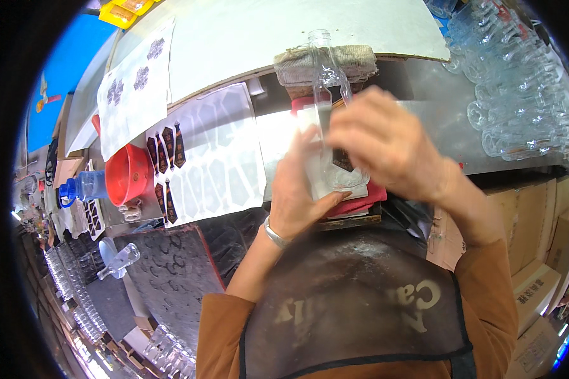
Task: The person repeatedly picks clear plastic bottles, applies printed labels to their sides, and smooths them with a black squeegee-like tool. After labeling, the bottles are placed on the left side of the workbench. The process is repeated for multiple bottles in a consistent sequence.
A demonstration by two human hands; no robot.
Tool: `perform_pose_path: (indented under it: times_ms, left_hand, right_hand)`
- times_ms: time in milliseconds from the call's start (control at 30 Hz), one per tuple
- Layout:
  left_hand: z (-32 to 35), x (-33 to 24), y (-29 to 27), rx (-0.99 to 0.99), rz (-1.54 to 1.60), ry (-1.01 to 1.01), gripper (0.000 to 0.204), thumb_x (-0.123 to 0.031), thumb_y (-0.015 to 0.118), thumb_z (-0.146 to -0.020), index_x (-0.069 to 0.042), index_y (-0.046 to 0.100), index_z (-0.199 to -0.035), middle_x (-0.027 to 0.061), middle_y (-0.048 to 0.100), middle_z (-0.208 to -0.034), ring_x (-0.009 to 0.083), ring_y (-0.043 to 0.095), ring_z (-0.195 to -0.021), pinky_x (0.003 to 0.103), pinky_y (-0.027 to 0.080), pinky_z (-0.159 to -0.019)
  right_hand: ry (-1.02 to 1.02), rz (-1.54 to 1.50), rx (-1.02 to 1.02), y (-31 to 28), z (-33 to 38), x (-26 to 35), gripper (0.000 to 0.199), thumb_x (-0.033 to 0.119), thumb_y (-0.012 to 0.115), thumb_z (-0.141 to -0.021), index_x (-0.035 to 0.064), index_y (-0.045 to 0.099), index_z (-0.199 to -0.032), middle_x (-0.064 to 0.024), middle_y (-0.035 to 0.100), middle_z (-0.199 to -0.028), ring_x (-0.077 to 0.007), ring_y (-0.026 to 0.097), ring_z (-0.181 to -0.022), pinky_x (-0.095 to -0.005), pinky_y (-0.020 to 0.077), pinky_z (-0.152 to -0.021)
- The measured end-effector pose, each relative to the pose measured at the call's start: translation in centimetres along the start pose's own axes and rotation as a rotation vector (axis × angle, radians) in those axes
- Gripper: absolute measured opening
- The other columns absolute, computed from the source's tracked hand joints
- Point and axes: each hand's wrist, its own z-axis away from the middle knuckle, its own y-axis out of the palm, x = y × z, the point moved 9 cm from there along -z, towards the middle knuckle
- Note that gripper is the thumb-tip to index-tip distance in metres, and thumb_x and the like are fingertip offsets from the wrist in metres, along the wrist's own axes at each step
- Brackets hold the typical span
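A clear glass bottle (324,63) lies in front of me, its neck on a cloth-wrapped rest (289,68) and its base toward me. Along its left side, my left hand (294,186) grips it, with the thumb near the base. A dark tie-shaped decal (342,160) shows on the bottle's upper face. My right hand (392,142) is bent over the bottle's right side beside the decal; motion smears its fingers. Under the base is a red cloth (376,193). To the left lies a white decal sheet (234,148) with several dark tie-shaped decals (169,146) at its left side.
A red bowl (128,175) and a blue-capped plastic jug (90,187) stand at the left. Another printed sheet (139,82) hangs over the board's edge. Many glass bottles (518,82) are lined up at the right, above cardboard boxes (518,221). A dark board (171,271) lies lower left.
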Motion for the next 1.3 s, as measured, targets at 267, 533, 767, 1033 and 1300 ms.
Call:
perform_pose_path:
  times_ms: [267, 533, 767, 1033, 1300]
  left_hand:
    - [-0.2, -0.7, 0.2, -0.029, -0.014, 0.020, 0.113, -0.015, 0.091, -0.060, 0.001, 0.028, -0.153, 0.0163, 0.065, -0.125, 0.0332, 0.061, -0.110, 0.042, 0.046, -0.095]
    - [0.5, 0.4, 0.5, 0.013, -0.059, 0.032, 0.124, -0.010, 0.090, -0.063, 0.002, 0.011, -0.158, 0.0205, 0.055, -0.140, 0.0303, 0.060, -0.118, 0.040, 0.046, -0.102]
    - [0.1, 0.6, 0.8, 0.031, 0.052, 0.013, 0.122, -0.008, 0.089, -0.063, 0.002, 0.012, -0.158, 0.0206, 0.049, -0.148, 0.0298, 0.059, -0.120, 0.041, 0.047, -0.104]
    - [0.1, 0.9, 1.0, 0.050, 0.091, -0.017, 0.118, -0.004, 0.086, -0.064, 0.002, 0.013, -0.157, 0.0213, 0.046, -0.151, 0.0313, 0.056, -0.128, 0.040, 0.048, -0.105]
    - [0.6, 0.6, 0.7, 0.004, 0.071, -0.011, 0.116, -0.007, 0.086, -0.067, 0.001, 0.014, -0.158, 0.0204, 0.046, -0.151, 0.0306, 0.056, -0.127, 0.040, 0.048, -0.105]
  right_hand:
    - [0.183, 0.064, -0.115, -1.4, -2.2, -4.3, 0.022, -0.001, 0.069, -0.079, 0.0016, 0.067, -0.101, -0.0128, 0.067, -0.090, -0.0291, 0.064, -0.083, -0.0387, 0.0536, -0.071]
    - [0.121, -0.314, 0.150, 0.7, 1.1, 1.0, 0.026, -0.002, 0.072, -0.074, 0.0064, 0.070, -0.098, -0.0089, 0.067, -0.089, -0.0278, 0.065, -0.080, -0.0381, 0.0539, -0.071]
    - [0.105, -0.275, -0.077, -1.0, 3.2, -2.1, 0.022, 0.001, 0.073, -0.071, 0.0079, 0.066, -0.091, -0.0087, 0.067, -0.097, -0.0278, 0.065, -0.091, -0.0393, 0.0540, -0.078]
    - [0.150, -0.271, -0.178, -1.8, 3.9, -4.5, 0.033, -0.007, 0.067, -0.069, 0.0062, 0.067, -0.099, -0.0115, 0.070, -0.105, -0.0306, 0.067, -0.096, -0.0392, 0.0542, -0.081]
    - [0.169, -0.038, -0.168, -2.8, 4.6, 0.2, 0.034, -0.002, 0.074, -0.069, 0.0037, 0.070, -0.103, -0.0107, 0.068, -0.101, -0.0287, 0.065, -0.086, -0.0384, 0.0537, -0.073]
